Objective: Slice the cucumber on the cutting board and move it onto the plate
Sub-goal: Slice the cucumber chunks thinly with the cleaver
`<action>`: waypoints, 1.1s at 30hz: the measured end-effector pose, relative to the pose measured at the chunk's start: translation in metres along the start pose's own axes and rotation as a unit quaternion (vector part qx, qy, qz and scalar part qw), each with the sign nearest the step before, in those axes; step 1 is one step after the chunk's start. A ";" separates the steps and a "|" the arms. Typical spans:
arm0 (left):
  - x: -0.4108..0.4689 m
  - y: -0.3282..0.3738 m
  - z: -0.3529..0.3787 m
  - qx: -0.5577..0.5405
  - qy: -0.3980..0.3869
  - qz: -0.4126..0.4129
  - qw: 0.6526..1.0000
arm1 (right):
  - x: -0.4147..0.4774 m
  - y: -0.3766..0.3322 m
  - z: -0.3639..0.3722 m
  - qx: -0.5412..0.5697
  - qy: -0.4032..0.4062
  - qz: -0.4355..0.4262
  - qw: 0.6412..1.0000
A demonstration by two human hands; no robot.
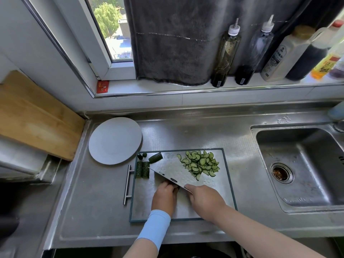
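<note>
While the right hand [205, 201] is gripping the handle of the cleaver [173, 171], the blade is pointing away from it, forward and to the left, over the steel cutting board [219, 190]. The left hand [164, 197] is lying on the board just beside the right hand, with its fingers bent down against the blade; I cannot tell if they are holding anything. Beyond the right hand, the cucumber slices [200, 164] are lying in a loose pile. Beyond the left hand, at the blade's tip, two uncut cucumber halves [142, 170] are lying side by side, and a shorter cucumber piece [155, 157] is just behind them. Further beyond the left hand, the grey plate [115, 140] is sitting on the surface [186, 131], just beside the board's far corner.
</note>
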State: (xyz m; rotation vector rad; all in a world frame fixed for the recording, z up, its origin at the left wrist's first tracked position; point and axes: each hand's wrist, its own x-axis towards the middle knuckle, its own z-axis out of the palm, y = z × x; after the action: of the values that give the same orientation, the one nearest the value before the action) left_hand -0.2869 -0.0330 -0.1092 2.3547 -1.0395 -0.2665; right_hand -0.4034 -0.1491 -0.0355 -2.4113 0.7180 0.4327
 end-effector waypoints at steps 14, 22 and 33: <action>0.000 0.002 -0.004 0.002 0.001 -0.013 1.000 | -0.025 0.017 0.000 -0.006 0.015 0.005 1.000; -0.001 0.000 -0.001 -0.015 0.000 -0.030 0.999 | -0.018 0.011 0.004 -0.001 0.007 0.009 1.000; -0.002 -0.004 0.004 -0.012 -0.006 -0.025 1.000 | -0.004 0.001 0.001 -0.003 -0.003 0.007 1.000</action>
State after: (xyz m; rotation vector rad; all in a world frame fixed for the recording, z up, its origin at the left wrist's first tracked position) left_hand -0.2872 -0.0313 -0.1151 2.3636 -0.9785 -0.3109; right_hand -0.4072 -0.1476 -0.0347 -2.4115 0.7315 0.4482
